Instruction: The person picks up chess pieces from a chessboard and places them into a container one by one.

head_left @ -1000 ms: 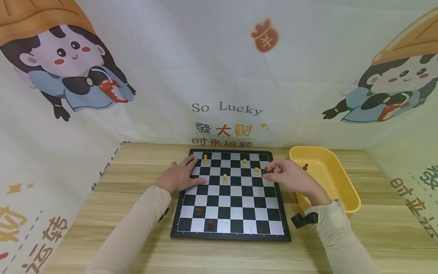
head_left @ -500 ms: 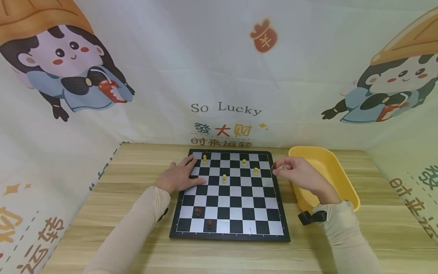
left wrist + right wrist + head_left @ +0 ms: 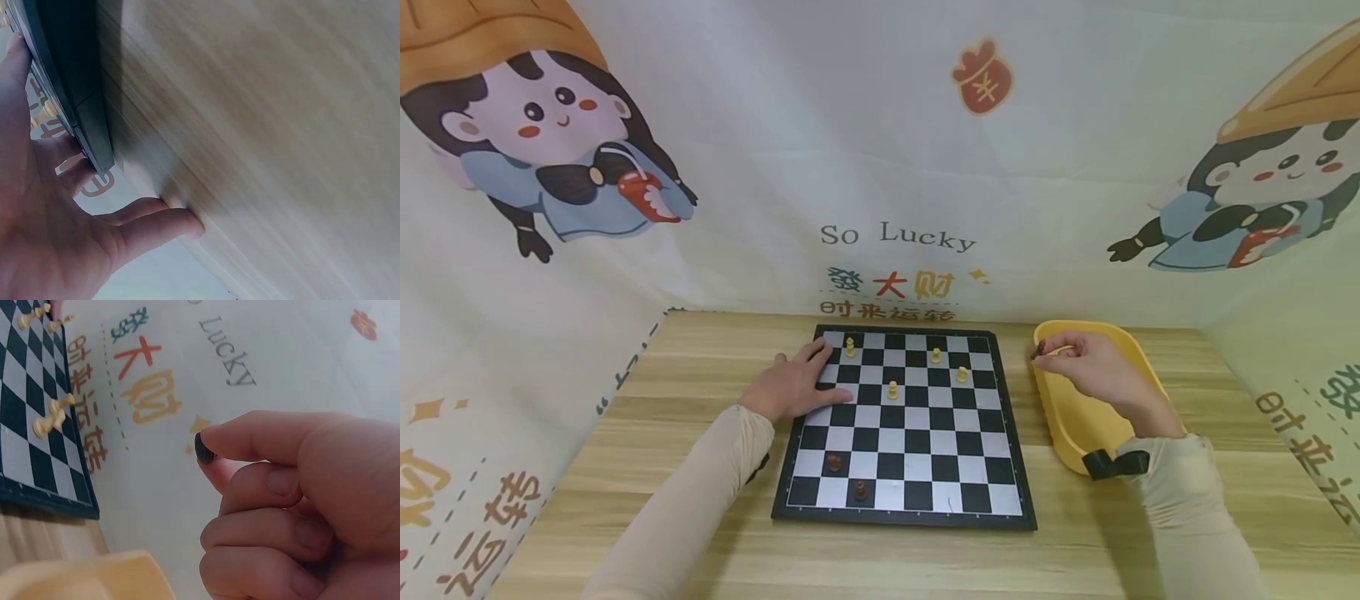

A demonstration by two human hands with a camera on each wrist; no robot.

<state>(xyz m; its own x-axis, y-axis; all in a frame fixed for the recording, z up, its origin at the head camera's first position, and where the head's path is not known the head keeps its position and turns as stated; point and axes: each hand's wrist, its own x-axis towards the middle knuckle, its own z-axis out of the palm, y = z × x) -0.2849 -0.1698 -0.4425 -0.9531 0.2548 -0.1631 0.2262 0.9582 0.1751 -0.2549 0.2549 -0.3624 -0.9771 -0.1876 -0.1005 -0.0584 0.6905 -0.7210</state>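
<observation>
In the head view a black-and-white chessboard lies on the table. My left hand rests on its left edge, thumb spread over the squares. The left wrist view shows some fingers of this hand at the board's side and others reaching to the wooden table. My right hand is above the left rim of a yellow tray. Between thumb and index finger it pinches a dark red chess piece; the right wrist view shows only the piece's dark round base. The other fingers are curled in.
Several pale yellow chess pieces stand on the far half of the board, one of them a yellow piece near the middle. Two dark red pieces, a nearer one and another, stand at the near left. A printed cloth hangs behind.
My right hand has moved right with the dark red chess piece, from the board's right edge to over the tray. A brown piece seen earlier in the tray is now hidden. My left hand stays put.
</observation>
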